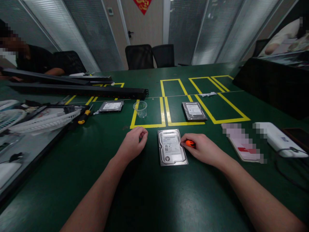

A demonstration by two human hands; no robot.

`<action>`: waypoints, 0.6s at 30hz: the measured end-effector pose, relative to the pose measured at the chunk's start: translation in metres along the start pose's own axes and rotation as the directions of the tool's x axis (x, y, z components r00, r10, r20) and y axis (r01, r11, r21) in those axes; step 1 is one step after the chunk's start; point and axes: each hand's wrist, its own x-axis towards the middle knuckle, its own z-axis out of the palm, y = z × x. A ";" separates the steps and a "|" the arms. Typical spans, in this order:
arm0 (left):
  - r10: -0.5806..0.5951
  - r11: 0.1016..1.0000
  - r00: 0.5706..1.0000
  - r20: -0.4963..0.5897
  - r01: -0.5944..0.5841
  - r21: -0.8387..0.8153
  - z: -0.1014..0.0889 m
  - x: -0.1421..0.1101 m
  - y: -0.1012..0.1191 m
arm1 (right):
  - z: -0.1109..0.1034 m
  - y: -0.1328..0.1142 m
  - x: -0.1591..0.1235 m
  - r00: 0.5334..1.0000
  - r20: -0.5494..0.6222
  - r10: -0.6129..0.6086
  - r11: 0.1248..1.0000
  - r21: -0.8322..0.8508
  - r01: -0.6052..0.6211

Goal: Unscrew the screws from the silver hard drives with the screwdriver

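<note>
So a hard drive (172,149) is laid label-up on the green table (149,206), between both hands — an orange handle (190,143) is gripped in the right hand (204,148) by its edge. The left hand (134,144) is loosely curled nearby — can't be told if anything's held. A clear cup (141,111) is set farther back, inside yellow tape (163,112).

Mid-frame, the right fingers (187,137) partly hide an orange tool (190,143); the nearest hard drive (172,148) bears illegibly small print.
</note>
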 end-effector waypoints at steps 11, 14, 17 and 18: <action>-0.007 1.000 0.999 0.040 0.008 -0.025 0.001 0.000 0.001 | -0.042 -0.016 -0.015 0.886 -0.461 0.056 0.912 0.384 0.143; 0.009 0.998 0.996 0.085 -0.003 -0.060 0.002 0.000 0.003 | -0.046 -0.035 -0.008 0.827 -0.552 0.110 0.691 0.640 0.335; 0.006 0.995 0.992 0.125 0.006 -0.100 0.002 -0.001 0.006 | -0.038 -0.050 0.003 0.788 -0.603 0.122 0.569 0.694 0.442; 0.004 0.993 0.989 0.145 0.012 -0.114 0.001 -0.002 0.007 | -0.034 -0.052 0.006 0.787 -0.603 0.130 0.553 0.703 0.447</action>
